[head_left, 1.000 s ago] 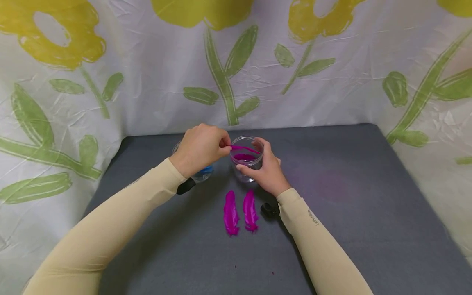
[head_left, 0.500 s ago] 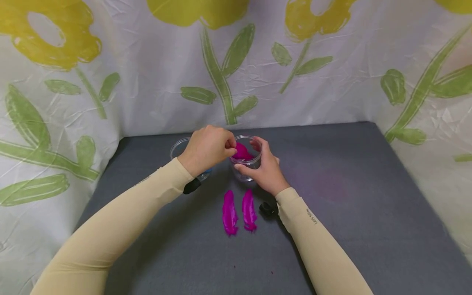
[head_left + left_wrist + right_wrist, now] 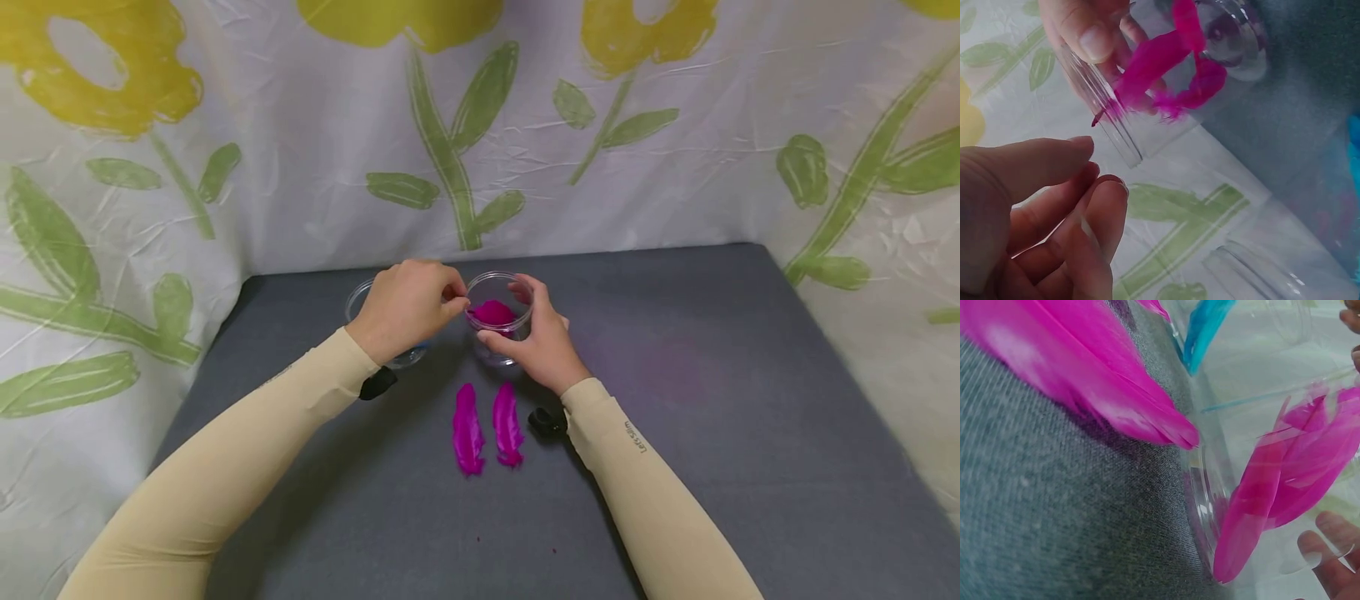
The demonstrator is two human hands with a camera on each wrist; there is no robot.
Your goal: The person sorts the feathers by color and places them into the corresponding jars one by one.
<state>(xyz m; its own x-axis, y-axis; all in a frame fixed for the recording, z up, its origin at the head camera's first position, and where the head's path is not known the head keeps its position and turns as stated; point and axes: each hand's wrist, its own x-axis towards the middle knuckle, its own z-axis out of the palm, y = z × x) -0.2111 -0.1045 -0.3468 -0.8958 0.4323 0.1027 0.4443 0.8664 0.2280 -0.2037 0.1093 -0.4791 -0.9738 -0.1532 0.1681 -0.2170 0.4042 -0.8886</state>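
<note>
My right hand (image 3: 551, 346) grips a clear plastic cup (image 3: 491, 359) from its right side, thumb at the near rim. Magenta feathers (image 3: 493, 313) lie inside this cup; in the left wrist view one feather (image 3: 1154, 59) leans over the rim with its quill tip sticking out. Just left of the rim is my left hand (image 3: 408, 307). Its thumb and fingers are loosely bent, apart from the quill tip, and hold nothing. Two more magenta feathers, a left one (image 3: 468, 429) and a right one (image 3: 507, 425), lie side by side on the table in front of the cup.
A second clear cup (image 3: 357, 302) stands to the left, partly hidden behind my left hand. The right wrist view shows a blue feather (image 3: 1207, 331) in it. Dark grey cloth (image 3: 675, 500) covers the table, and a flowered curtain (image 3: 300, 192) hangs behind.
My left hand lowered a magenta feather into the held cup, let go of it and drew slightly back to the left. The right hand keeps its grip on the cup.
</note>
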